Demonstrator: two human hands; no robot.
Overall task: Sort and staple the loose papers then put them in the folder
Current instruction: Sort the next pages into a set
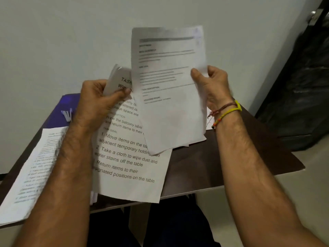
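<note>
My left hand grips a printed sheet with large text by its crumpled upper left part, held over the dark table. My right hand pinches the right edge of a second sheet with small blurred print, raised upright and overlapping the first sheet. A purple folder lies at the table's far left, partly hidden behind my left wrist. No stapler shows.
A stack of printed papers lies on the table's left side, overhanging the front edge. More paper edges peek out behind my right wrist. A pale wall stands behind the table; a dark door with a knob is at the right.
</note>
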